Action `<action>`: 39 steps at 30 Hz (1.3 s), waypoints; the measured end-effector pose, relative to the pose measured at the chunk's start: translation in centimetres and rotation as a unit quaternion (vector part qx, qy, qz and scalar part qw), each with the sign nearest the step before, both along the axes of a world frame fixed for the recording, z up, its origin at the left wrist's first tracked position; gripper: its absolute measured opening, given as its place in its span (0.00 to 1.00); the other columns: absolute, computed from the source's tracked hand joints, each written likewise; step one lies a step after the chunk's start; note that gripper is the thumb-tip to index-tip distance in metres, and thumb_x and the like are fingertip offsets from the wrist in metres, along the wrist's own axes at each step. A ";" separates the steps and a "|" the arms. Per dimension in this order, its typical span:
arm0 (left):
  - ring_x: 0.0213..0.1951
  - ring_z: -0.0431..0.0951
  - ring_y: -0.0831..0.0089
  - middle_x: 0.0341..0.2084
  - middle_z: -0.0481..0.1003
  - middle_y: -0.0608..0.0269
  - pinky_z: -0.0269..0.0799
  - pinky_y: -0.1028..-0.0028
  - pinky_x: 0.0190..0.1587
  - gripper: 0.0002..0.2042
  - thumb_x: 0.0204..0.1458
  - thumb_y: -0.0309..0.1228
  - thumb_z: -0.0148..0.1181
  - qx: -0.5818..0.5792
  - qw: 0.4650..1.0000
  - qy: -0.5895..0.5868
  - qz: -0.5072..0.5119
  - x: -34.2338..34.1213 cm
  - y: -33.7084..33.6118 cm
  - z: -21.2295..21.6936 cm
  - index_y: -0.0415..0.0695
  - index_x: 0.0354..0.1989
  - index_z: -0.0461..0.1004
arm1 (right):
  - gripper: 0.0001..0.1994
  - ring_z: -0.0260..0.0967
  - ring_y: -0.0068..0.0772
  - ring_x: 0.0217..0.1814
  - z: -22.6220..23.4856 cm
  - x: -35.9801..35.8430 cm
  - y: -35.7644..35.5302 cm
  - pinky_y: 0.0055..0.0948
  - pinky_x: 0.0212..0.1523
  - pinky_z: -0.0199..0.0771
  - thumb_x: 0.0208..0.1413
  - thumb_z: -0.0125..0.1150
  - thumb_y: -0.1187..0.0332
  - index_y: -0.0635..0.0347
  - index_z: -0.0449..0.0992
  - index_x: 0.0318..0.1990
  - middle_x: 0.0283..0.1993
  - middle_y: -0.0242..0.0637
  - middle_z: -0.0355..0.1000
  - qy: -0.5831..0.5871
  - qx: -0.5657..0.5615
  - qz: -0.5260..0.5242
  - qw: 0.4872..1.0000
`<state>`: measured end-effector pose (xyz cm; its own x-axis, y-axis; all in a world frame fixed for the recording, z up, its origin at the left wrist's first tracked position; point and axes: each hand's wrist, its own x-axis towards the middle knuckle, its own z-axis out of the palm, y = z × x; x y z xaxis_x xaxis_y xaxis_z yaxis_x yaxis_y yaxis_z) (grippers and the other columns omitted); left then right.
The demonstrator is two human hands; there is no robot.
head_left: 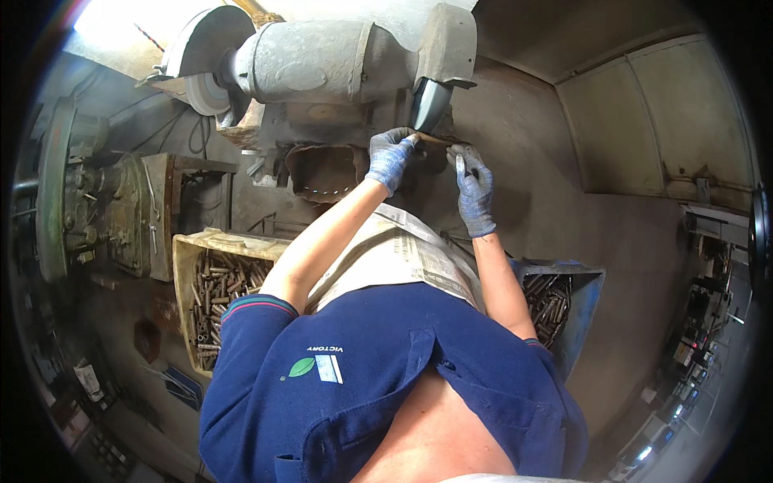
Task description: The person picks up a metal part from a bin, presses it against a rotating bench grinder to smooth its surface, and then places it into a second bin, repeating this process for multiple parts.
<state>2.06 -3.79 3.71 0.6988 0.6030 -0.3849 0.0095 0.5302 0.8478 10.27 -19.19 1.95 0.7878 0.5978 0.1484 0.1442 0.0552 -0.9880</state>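
Both my hands wear blue-grey knit gloves and are raised at the right end of a bench grinder. Its dark, smooth right wheel shows below the guard. A thin brownish metal rod spans the gap between my hands, right under the wheel's lower edge; whether it touches the wheel I cannot tell. My left hand closes on the rod's left end with thumb and fingers. My right hand pinches the other end with its fingers bent.
A yellowish bin of small metal rods stands at my left, a blue bin with similar parts at my right. The grinder's pale left wheel sits under a guard. A green machine stands far left, cabinets far right.
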 end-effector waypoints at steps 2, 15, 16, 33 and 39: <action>0.24 0.75 0.76 0.24 0.76 0.61 0.73 0.78 0.28 0.05 0.51 0.23 0.57 -0.004 1.000 0.003 0.009 0.2 0.2 -0.1 0.34 0.33 0.75 | 0.10 0.69 0.32 0.49 -0.2 -0.1 0.3 0.32 0.56 0.68 0.58 0.51 0.75 0.69 0.72 0.46 0.47 0.41 0.70 0.041 -0.010 -0.008 0.999; 0.23 0.75 0.78 0.22 0.76 0.62 0.71 0.79 0.25 0.04 0.52 0.24 0.56 0.006 0.998 0.052 0.035 -1.9 3.6 -0.3 0.37 0.32 0.75 | 0.10 0.69 0.31 0.48 -0.5 -1.8 4.1 0.30 0.54 0.68 0.58 0.51 0.74 0.69 0.73 0.45 0.46 0.41 0.70 0.032 -0.025 0.028 0.999; 0.22 0.75 0.78 0.22 0.76 0.62 0.71 0.79 0.25 0.04 0.52 0.24 0.56 0.026 0.998 0.047 0.025 -1.7 3.4 -0.4 0.36 0.31 0.75 | 0.10 0.70 0.31 0.48 -0.6 -1.5 3.8 0.30 0.54 0.69 0.58 0.51 0.73 0.69 0.73 0.45 0.45 0.41 0.71 0.036 -0.031 0.017 0.999; 0.22 0.75 0.74 0.22 0.76 0.61 0.72 0.77 0.27 0.04 0.50 0.23 0.58 -0.008 0.998 0.057 0.015 -0.9 4.4 -2.2 0.35 0.31 0.75 | 0.12 0.71 0.33 0.47 -2.0 -1.2 4.3 0.31 0.53 0.70 0.58 0.53 0.69 0.70 0.74 0.44 0.44 0.44 0.73 0.145 0.006 0.010 0.989; 0.23 0.76 0.76 0.23 0.76 0.62 0.72 0.79 0.27 0.04 0.53 0.24 0.55 0.081 0.995 0.052 0.032 -2.0 6.1 -4.6 0.37 0.33 0.75 | 0.12 0.69 0.37 0.50 -1.0 -2.7 5.9 0.34 0.56 0.69 0.58 0.52 0.71 0.69 0.72 0.47 0.47 0.43 0.71 0.205 0.065 0.035 0.976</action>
